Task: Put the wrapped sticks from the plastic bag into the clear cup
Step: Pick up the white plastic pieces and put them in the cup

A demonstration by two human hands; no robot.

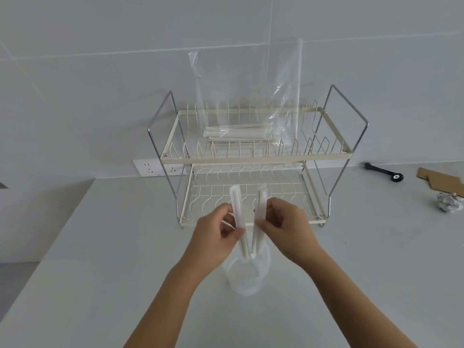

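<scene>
A clear cup [244,282] stands on the white counter in front of me. My left hand [216,236] pinches one white wrapped stick [237,209], and my right hand [286,226] pinches another wrapped stick [261,207]. Both sticks are nearly upright, leaning apart at the top, and their lower ends meet at the cup's mouth. A clear plastic bag [248,91] stands on the upper tier of the dish rack, with several more wrapped sticks [238,133] lying flat in its bottom.
A two-tier cream wire dish rack [256,156] stands against the tiled wall just behind the cup. A wall socket [150,168] is to its left. On the counter at far right lie a black tool [384,172], cardboard [442,182] and crumpled foil [448,203].
</scene>
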